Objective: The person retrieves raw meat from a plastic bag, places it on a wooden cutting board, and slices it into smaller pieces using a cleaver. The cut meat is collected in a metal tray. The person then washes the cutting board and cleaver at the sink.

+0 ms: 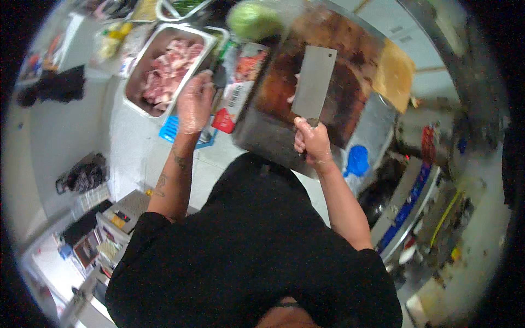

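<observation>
My right hand [312,141], in a clear plastic glove, is closed on the handle of a Chinese cleaver [314,82]. Its broad steel blade is over a dark, worn wooden chopping block [348,98], with small pale bits showing at the blade's left edge. My left hand [195,102], also in a clear glove, is at the right rim of a steel tray [137,78]. Cut pieces of raw meat [170,74] lie in that tray. Whether the left fingers hold anything cannot be told.
A green cabbage [253,20] sits beyond the block. Between tray and block lies a printed package [238,96]. A blue plastic item [357,160] is right of the block, below a yellowish slab [393,74]. A blue basket [169,129] stands by the tray's near end.
</observation>
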### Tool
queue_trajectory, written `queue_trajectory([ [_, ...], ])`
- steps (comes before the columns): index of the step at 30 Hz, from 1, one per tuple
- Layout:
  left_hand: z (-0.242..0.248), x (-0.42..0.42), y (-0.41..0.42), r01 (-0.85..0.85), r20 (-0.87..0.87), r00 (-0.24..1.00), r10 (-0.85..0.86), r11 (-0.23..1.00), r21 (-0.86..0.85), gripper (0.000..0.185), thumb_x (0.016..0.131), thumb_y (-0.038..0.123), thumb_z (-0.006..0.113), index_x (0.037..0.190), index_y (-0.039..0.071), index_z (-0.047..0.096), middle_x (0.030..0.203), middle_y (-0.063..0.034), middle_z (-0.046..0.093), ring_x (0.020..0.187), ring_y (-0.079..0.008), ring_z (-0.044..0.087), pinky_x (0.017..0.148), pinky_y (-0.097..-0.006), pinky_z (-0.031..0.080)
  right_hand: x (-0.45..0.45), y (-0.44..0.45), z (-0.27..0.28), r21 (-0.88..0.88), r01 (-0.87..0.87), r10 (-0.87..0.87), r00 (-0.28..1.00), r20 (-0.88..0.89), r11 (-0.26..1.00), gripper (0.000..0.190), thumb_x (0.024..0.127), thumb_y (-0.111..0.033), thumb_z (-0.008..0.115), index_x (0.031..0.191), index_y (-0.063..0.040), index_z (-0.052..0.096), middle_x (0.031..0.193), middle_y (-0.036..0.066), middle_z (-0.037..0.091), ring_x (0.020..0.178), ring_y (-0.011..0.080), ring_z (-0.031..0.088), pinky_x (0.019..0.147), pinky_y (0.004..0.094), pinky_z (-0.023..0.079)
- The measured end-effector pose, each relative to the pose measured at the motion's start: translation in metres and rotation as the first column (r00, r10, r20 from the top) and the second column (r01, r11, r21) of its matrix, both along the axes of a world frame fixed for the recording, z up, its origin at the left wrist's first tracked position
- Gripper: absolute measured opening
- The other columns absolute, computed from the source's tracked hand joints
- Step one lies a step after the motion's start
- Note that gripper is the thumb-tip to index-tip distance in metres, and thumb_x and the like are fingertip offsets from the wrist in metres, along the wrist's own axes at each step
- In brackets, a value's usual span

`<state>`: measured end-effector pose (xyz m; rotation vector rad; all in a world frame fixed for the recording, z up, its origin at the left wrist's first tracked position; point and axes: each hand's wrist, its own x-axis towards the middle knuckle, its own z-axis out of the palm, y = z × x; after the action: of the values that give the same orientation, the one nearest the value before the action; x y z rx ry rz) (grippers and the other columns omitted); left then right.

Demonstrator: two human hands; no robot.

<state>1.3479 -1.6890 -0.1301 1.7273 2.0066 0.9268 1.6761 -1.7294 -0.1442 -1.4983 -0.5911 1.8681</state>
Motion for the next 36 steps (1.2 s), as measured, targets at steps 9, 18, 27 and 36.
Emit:
queue_trajectory([
  [9,-0.129,0.177,0.032,0.528,-0.088,0.831,-0.549,0.829,-0.183,0.045,0.089,0.021,0.077,0.128,0.002,0.067,0.118,-0.0223,0.072,0.114,-0.042,0.066,0.1,-0.0495,0.053,0.108,-0.083,-0.039,-0.058,0.294,-0.26,0.908,0.327,0.954,0.021,0.099,-0.02,0.071,0.092,-0.013,0.053,0.061,-0.004,0.043,0.045,0.0087,0.039,0.042,0.0294,0.034],
  [18,-0.134,0.195,0.061,0.673,0.29,0.738,-0.61,0.697,-0.246,0.013,0.096,0.012,0.061,0.105,0.009,0.07,0.089,-0.0165,0.066,0.089,-0.0387,0.066,0.08,-0.0485,0.054,0.131,-0.12,-0.066,-0.049,0.314,-0.287,0.911,0.297,0.948,0.021,0.097,-0.024,0.074,0.092,-0.009,0.059,0.062,-0.002,0.05,0.045,0.0107,0.046,0.042,0.0314,0.037],
  [27,-0.152,0.232,0.053,0.774,0.541,0.6,-0.589,0.598,-0.208,0.027,0.092,0.007,0.072,0.119,0.006,0.071,0.104,-0.0197,0.07,0.1,-0.0379,0.068,0.088,-0.0426,0.056,0.141,-0.099,-0.063,0.296,-0.143,-0.153,0.605,0.781,0.944,0.039,0.093,-0.035,0.073,0.099,0.004,0.069,0.088,0.025,0.074,0.084,0.0439,0.072,0.078,0.0489,0.056],
  [36,-0.122,0.226,0.032,0.581,0.154,0.808,-0.569,0.813,-0.042,0.032,0.09,0.007,0.077,0.121,0.005,0.072,0.112,-0.0137,0.076,0.102,-0.0279,0.074,0.093,-0.0367,0.058,0.111,-0.014,0.01,0.4,-0.242,-0.178,0.617,0.767,0.884,0.039,0.096,-0.037,0.071,0.101,0.002,0.068,0.091,0.03,0.073,0.09,0.0486,0.071,0.076,0.0507,0.057],
])
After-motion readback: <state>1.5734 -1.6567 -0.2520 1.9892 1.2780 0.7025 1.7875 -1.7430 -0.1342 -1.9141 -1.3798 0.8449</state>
